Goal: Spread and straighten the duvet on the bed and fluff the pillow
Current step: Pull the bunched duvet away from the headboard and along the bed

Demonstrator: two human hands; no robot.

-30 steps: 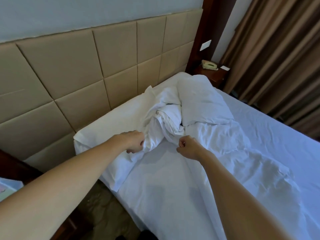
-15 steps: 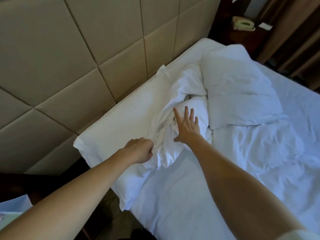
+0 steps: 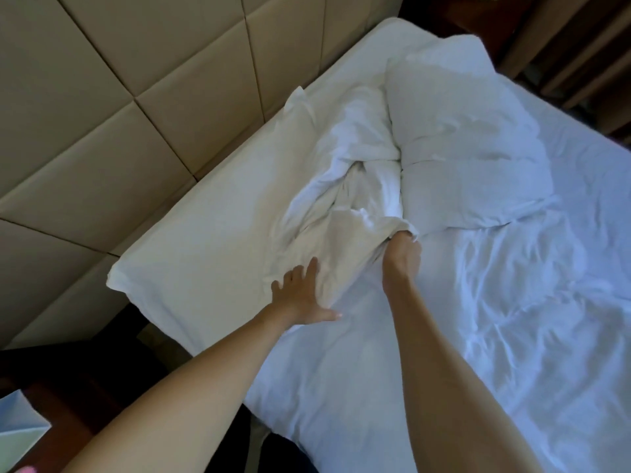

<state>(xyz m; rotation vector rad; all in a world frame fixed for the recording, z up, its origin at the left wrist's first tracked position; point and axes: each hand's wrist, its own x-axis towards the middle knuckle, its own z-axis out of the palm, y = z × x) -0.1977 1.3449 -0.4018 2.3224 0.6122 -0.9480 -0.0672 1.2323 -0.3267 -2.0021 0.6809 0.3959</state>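
Note:
A white duvet [image 3: 512, 302] lies rumpled over the bed, with a bunched, twisted part [image 3: 351, 172] near the headboard. Two white pillows are at the head: a near one [image 3: 205, 233] by the bed's left edge and a far one [image 3: 461, 138]. My left hand [image 3: 300, 295] lies flat with fingers spread on the lower edge of the bunched fabric, where it meets the near pillow. My right hand [image 3: 401, 249] grips a fold of the bunched duvet; its fingers are hidden in the cloth.
A beige padded headboard [image 3: 119, 114] runs along the left. Dark wooden furniture [image 3: 51, 387] with a pale object [image 3: 17, 435] on it stands at the lower left. Brown curtains [image 3: 587, 46] hang at the upper right beyond the bed.
My left hand has opened from a fist and now presses flat on the fabric. My right hand has gone from flat on the bunch to gripping a fold. The view tilted further down.

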